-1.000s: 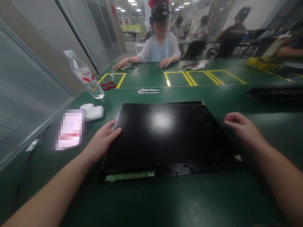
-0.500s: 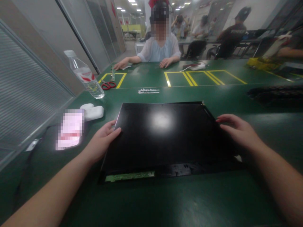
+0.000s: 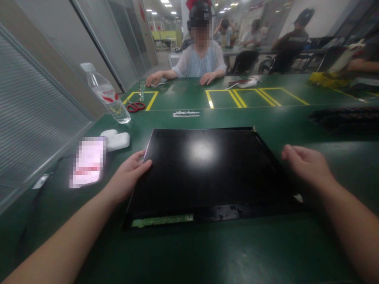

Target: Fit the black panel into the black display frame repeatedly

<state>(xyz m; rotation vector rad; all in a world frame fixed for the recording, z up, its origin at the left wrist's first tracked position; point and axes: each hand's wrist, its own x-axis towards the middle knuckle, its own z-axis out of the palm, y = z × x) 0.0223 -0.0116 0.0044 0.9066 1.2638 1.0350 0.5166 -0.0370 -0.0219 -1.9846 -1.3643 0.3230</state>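
Observation:
A flat black display panel (image 3: pixel 207 169) lies on the green table (image 3: pixel 189 252), with a green circuit strip (image 3: pixel 162 220) along its near edge. My left hand (image 3: pixel 128 178) rests on the panel's left edge, thumb on top and fingers curled at the side. My right hand (image 3: pixel 308 165) hovers just off the panel's right edge, fingers loosely curled, holding nothing.
A lit phone (image 3: pixel 88 161) and a white case (image 3: pixel 117 141) lie left of the panel. A water bottle (image 3: pixel 108 95) and red scissors (image 3: pixel 135 106) stand farther back. Small white parts (image 3: pixel 185 114) lie beyond the panel. A person (image 3: pixel 199 59) sits across the table.
My right hand reached in to the panel's right edge half a second ago and has now drawn back to the right. The left hand and panel have not moved.

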